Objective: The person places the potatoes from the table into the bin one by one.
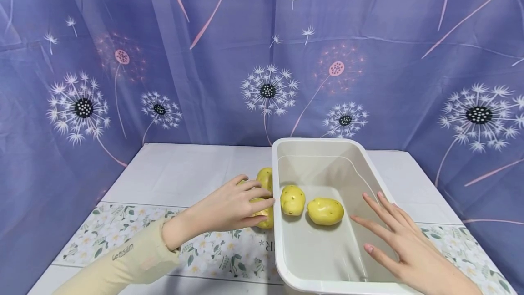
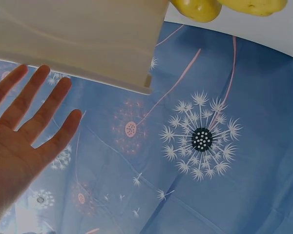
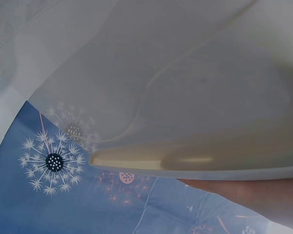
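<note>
— Blue dandelion-print cloth hangs behind the white tabletop (image 1: 184, 167). What's on it?

— A white plastic tub (image 1: 380, 181) near the front edge, two yellow speckled potatoes (image 1: 292, 200) lying on its floor, close together.

— And outside it?

— Two more potatoes against the tub's left wall. The left hand (image 1: 231, 207) curls its fingers round the nearer potato (image 1: 265, 216); the farther potato (image 1: 265, 177) sits just behind.

— The other hand?

— The right hand (image 1: 399, 236) hovers over the tub's right rim, fingers spread, holding nothing. A floral mat (image 1: 123, 226) lies along the front edge.
</note>
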### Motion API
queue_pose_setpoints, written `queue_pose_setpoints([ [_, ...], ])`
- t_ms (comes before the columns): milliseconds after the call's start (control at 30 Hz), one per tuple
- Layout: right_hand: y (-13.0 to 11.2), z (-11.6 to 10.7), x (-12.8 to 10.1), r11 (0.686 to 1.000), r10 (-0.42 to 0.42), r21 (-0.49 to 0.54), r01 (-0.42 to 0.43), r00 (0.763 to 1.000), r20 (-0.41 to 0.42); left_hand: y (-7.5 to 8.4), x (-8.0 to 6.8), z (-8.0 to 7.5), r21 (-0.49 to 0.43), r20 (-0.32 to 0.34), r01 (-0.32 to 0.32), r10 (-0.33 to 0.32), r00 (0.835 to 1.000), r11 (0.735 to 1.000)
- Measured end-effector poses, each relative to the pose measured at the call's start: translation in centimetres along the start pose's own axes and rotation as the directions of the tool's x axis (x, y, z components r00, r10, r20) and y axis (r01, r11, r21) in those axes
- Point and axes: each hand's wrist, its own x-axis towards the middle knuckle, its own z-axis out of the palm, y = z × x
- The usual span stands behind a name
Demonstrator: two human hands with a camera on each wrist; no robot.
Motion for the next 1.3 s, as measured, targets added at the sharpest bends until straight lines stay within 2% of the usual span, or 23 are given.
queue_pose_setpoints([
  [567, 0.1, 0.1, -0.1, 1.000, 0.001, -0.002, -0.001, 1.000, 0.000, 0.0, -1.3, 1.2, -0.046, -0.033, 0.021, -0.022, 0.999, 0.999],
  [1300, 0.0, 0.1, 0.0, 1.000, 0.014, 0.007, -0.014, 1.000, 0.010, 0.2, -3.4, 5.1, -0.094, 0.084, 0.102, -0.095, 0.992, 0.990],
])
